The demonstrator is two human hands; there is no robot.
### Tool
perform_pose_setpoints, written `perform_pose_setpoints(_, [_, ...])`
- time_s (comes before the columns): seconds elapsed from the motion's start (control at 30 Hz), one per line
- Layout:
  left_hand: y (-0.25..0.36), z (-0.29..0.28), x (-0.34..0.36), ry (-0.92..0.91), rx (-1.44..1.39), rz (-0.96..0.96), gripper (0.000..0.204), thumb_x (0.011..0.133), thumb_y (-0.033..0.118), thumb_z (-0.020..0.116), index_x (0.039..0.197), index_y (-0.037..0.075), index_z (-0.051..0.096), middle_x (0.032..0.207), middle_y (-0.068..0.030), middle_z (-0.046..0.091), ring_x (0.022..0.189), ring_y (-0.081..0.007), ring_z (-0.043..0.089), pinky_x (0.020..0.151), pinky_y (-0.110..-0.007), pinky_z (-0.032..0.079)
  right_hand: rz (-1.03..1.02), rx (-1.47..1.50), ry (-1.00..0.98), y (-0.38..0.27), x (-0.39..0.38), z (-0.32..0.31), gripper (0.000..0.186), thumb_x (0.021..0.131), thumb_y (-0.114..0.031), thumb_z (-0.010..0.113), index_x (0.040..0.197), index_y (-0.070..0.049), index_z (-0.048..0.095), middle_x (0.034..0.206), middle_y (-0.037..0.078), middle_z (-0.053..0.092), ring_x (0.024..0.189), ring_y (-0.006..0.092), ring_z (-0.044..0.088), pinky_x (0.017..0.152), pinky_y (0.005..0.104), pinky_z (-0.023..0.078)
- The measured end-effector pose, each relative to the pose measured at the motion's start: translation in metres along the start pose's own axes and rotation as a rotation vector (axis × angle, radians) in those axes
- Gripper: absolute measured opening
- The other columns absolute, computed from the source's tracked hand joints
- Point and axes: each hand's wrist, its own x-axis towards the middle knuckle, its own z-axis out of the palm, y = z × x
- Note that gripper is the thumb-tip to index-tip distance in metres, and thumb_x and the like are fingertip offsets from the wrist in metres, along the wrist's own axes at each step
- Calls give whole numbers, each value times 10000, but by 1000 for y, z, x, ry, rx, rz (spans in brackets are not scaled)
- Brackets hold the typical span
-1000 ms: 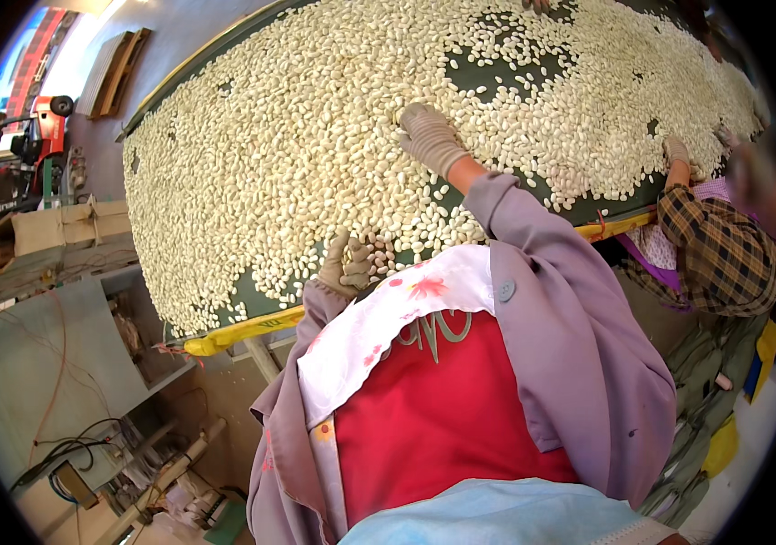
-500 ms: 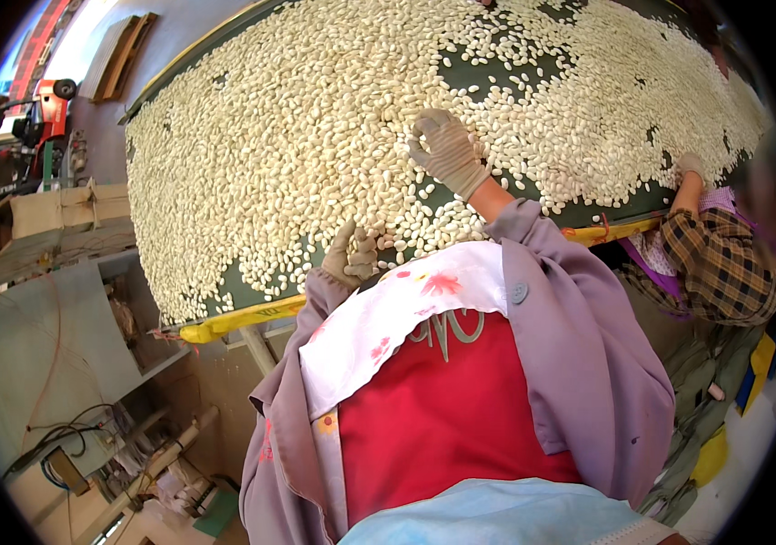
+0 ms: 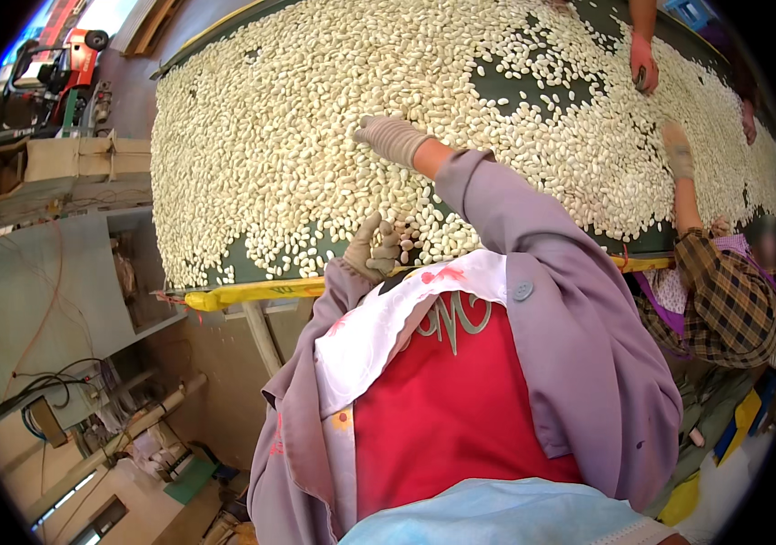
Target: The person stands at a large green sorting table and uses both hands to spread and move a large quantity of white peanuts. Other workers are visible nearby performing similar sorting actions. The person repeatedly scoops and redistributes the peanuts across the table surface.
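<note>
Head view: gloved right hand [image 3: 394,138] spread flat on pale beans [image 3: 270,136]; left hand [image 3: 372,250] cupped, loosely holding several; light, hard, prone to roll; best pinched singly

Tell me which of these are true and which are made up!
1. The right hand wears a glove and lies out on the pale seeds. True.
2. The left hand is up in the air, far from the table. False: it rests at the near edge, by the yellow rim.
3. The seeds are black. False: they are whitish, on a dark green surface.
4. A co-worker's plaid sleeve shows on the right. True.
5. The seeds cover every spot. False: green patches show through.
</note>
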Motion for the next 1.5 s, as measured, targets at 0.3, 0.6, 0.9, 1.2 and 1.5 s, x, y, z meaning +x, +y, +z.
perform_pose_setpoints(0.3, [-16, -21, 7, -99, -71, 95, 395, 974, 486, 510, 854, 151, 680, 782, -39, 641, 464, -53, 363, 317, -162, 270, 93, 61, -129, -28, -31, -31, 385, 942, -255, 429, 1222, -40, 582, 1201, 204, 630, 1091, 358, 622, 950, 462, 471])
perform_pose_setpoints(0.6, [-34, -6, 34, -70, -95, 61, 363, 964, 459, 546, 871, 129, 664, 761, -45, 612, 474, -75, 393, 325, -162, 287, 181, 503, -79, 46, -71, -18, 331, 931, -149, 547, 1246, -72, 616, 940, 114, 724, 751, 244, 710, 702, 426, 578])
perform_pose_setpoints(0.9, [-65, 42, 63, 189, 122, 197, 402, 962, 416, 565, 1141, 59, 612, 1088, -128, 669, 841, -225, 696, 705, -290, 612, -293, 230, 123, 26, -211, -18, 284, 868, -210, 611, 1130, -105, 637, 980, 125, 694, 896, 295, 675, 796, 401, 542])
perform_pose_setpoints(1.2, [-61, 14, 82, -124, -179, -3, 412, 1003, 445, 476, 921, 72, 632, 801, -25, 496, 578, -85, 397, 375, -168, 327, 117, 127, 568, 189, -297, -64, 466, 863, -282, 653, 1259, -50, 571, 1292, 193, 559, 1222, 341, 516, 1072, 385, 390])
perform_pose_setpoints(1.5, [-79, 14, 60, -254, -63, 37, 475, 1028, 459, 397, 1001, 62, 656, 781, -5, 435, 507, -60, 327, 369, -160, 312, 1017, 74, 769, 334, -413, -113, 794, 862, -578, 557, 1473, -115, 347, 1447, 294, 322, 1221, 450, 501, 1023, 476, 424])
